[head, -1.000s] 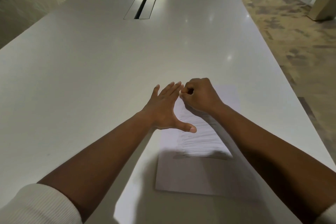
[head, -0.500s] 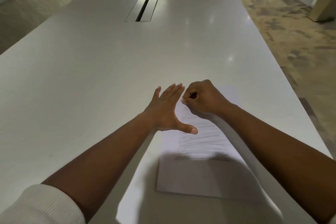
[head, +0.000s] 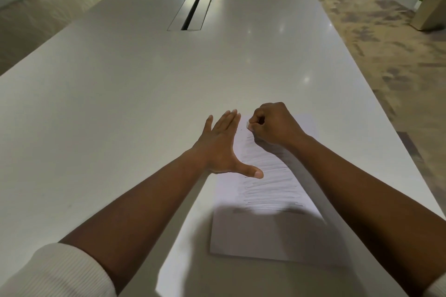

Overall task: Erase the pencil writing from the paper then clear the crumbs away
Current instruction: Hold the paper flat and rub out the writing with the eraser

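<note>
Paper (head: 270, 231) lies flat on the white table (head: 120, 103), close to the table's right edge. Since a second ago the right hand (head: 272, 125) has shifted slightly toward the paper's far left corner; its fingers are curled tight, pinching a small pale eraser (head: 248, 125) against the sheet. Left hand (head: 223, 146) unchanged: fingers straight, thumb spread, pressing the paper's left edge. Pencil scribbles (head: 268, 188) cover mid-sheet. Broad bare tabletop left of the paper; cable slot (head: 193, 7) far beyond.
</note>
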The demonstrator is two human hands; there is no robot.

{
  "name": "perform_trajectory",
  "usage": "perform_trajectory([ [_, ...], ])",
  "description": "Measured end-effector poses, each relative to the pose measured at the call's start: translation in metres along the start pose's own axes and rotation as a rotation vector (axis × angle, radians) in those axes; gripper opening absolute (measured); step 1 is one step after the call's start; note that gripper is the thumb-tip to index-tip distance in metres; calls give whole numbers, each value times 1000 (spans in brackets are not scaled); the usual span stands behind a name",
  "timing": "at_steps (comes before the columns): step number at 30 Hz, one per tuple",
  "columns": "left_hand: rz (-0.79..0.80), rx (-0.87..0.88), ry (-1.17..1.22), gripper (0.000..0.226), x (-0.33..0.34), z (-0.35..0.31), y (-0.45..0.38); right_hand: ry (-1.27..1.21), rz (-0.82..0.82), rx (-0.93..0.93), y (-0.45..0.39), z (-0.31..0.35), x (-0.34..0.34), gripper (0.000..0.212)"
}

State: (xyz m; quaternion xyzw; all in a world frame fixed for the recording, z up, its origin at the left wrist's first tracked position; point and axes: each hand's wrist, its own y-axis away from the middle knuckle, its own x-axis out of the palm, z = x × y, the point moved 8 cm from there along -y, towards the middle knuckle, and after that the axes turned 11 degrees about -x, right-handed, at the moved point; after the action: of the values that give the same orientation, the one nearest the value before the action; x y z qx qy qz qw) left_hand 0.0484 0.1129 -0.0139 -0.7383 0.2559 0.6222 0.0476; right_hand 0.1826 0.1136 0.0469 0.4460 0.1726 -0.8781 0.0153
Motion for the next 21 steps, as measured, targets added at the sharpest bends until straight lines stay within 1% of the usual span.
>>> perform_trajectory([
  [2,-1,0,2,167,0,0,-1,-2,-55,2,1,2,0,9],
  [4,-4,0,-5,166,1,1,-1,13,-69,-25,1,9,2,11],
  [6,-6,1,-11,166,1,1,-1,-11,-20,-77,1,16,6,10],
  [8,-4,0,-8,167,2,1,-1,-48,68,-118,3,19,8,7],
  [10,3,-2,-5,167,2,0,-1,-61,119,-113,6,16,6,6],
  [15,19,-8,-25,166,0,-1,-1,25,-1,-78,0,13,-1,9],
  [17,23,-4,-29,166,0,-2,0,11,-19,-94,2,20,3,11],
  [19,25,-2,-34,166,-1,-2,0,-60,23,-129,7,28,9,10],
  [21,29,-1,-36,166,0,-2,0,-91,122,-160,14,33,14,9],
])
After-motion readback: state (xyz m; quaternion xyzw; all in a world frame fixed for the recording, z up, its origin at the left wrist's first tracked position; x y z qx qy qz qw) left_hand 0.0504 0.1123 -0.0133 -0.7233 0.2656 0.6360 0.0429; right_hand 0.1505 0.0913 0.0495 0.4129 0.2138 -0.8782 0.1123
